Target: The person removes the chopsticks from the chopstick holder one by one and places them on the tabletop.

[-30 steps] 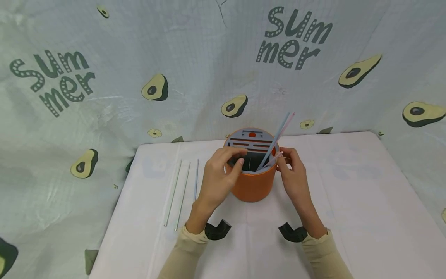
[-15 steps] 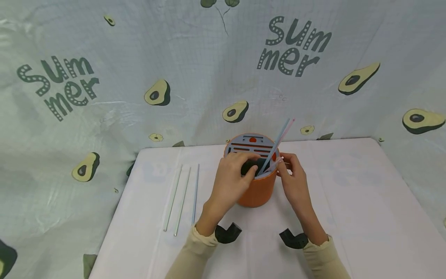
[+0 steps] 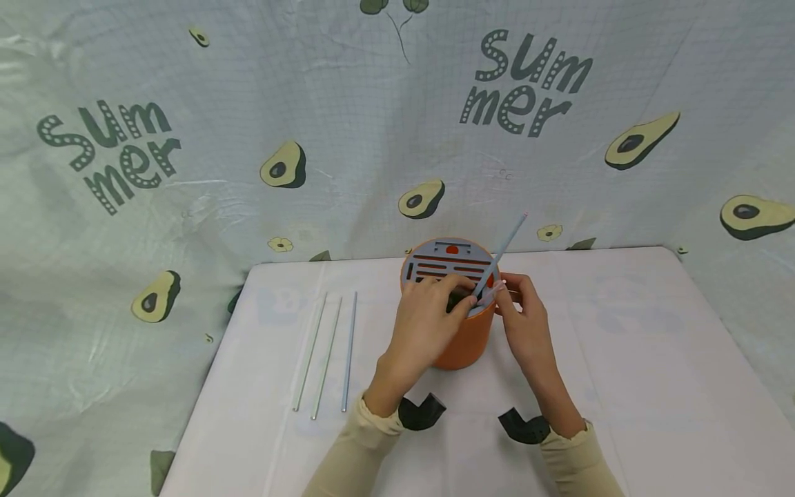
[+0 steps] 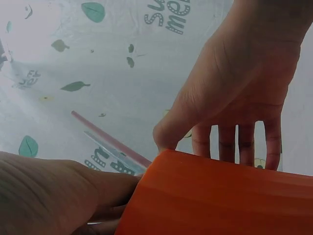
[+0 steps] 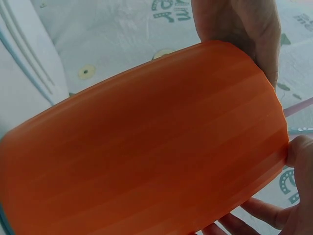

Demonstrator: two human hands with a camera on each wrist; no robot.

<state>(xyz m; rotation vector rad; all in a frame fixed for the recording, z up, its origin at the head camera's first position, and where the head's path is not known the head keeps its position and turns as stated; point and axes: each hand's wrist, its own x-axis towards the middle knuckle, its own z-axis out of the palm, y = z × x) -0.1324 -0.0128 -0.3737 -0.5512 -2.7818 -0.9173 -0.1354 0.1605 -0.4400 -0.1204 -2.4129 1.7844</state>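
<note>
An orange round container point(image 3: 462, 345) with a slotted grey top point(image 3: 450, 257) and a dark opening stands on the table. A blue straw point(image 3: 497, 259) leans out of it to the upper right, overlapping a pink straw point(image 4: 107, 137). My left hand point(image 3: 428, 321) reaches over the front rim, fingers extended into the opening and thumb close against the blue straw's lower part; its fingertips are hidden. My right hand point(image 3: 524, 321) grips the container's right rim, fingers along the outside. A short pale pink piece point(image 3: 493, 293) lies at that thumb's tip.
To the left, two pale green straws point(image 3: 309, 352) and a blue straw point(image 3: 350, 352) lie side by side on the white table point(image 3: 621, 386). Behind the table hangs a sheet point(image 3: 348, 103) printed with avocados.
My left hand has moved right across the opening toward the leaning straws. The blue straw has swung right and now overlaps the pink one. My right hand stays at the rim.
</note>
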